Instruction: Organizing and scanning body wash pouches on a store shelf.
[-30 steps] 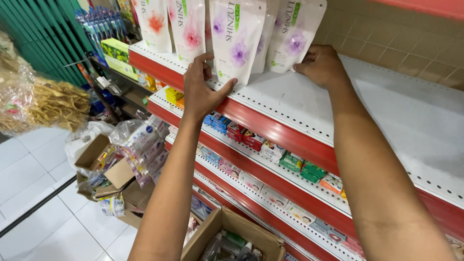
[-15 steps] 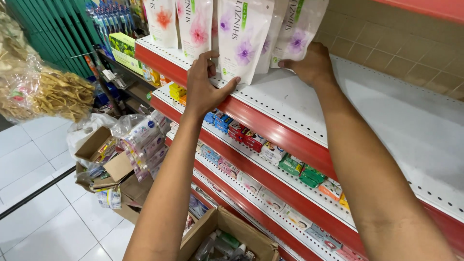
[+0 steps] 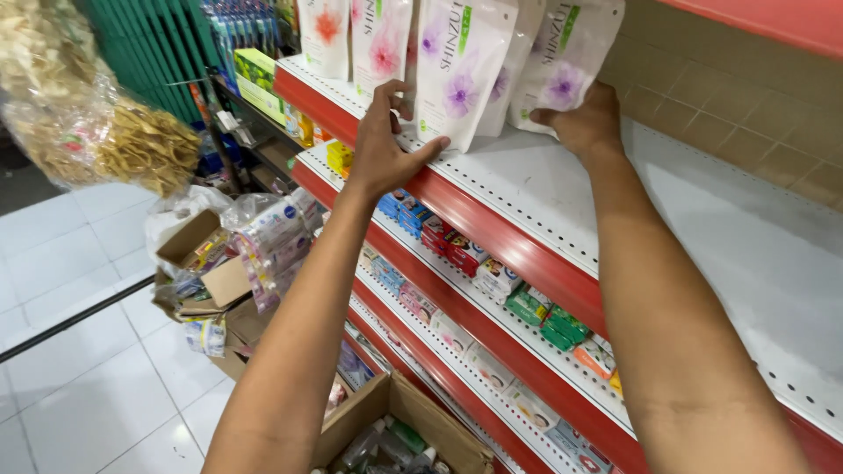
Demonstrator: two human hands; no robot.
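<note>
Pouches stand in a row along the back of the white perforated shelf, and over the last second both hands have slid a little along it while the row has drawn closer together. The left hand now rests on the red shelf edge with its fingers spread against the base of the front purple-flower pouch, touching rather than gripping it. The right hand is clamped on the lower corner of the rear purple-flower pouch, holding it upright just beside the first. The pink-flower pouch stands to the left, near the thumb. Judging from this, the pouches are being squared up, with bare shelf to the right.
</note>
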